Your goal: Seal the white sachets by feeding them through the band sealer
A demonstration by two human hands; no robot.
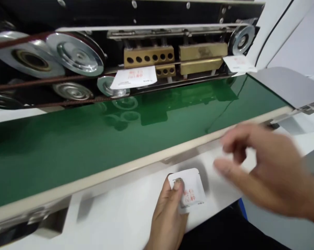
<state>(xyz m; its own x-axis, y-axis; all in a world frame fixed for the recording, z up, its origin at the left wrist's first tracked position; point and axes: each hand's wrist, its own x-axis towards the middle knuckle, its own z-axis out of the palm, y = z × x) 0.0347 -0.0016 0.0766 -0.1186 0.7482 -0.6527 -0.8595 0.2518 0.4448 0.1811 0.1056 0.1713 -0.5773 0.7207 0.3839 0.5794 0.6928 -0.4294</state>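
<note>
- The left hand (167, 222) pinches one white packet (192, 189) between thumb and fingers.
- The right hand (266, 170) is open with its fingers apart, blurry, near that packet but not touching it.
- The packet has red print, too blurry to read.
- A green belt (120, 139) with a tan edge (120, 170) runs just past the hands.
- Two more white packets with red print lie past the belt: one (133, 77) by a silver wheel, one (238, 63) far right.
- The machine shows five silver wheels (76, 53) and brass blocks (149, 55) with round holes.
</note>
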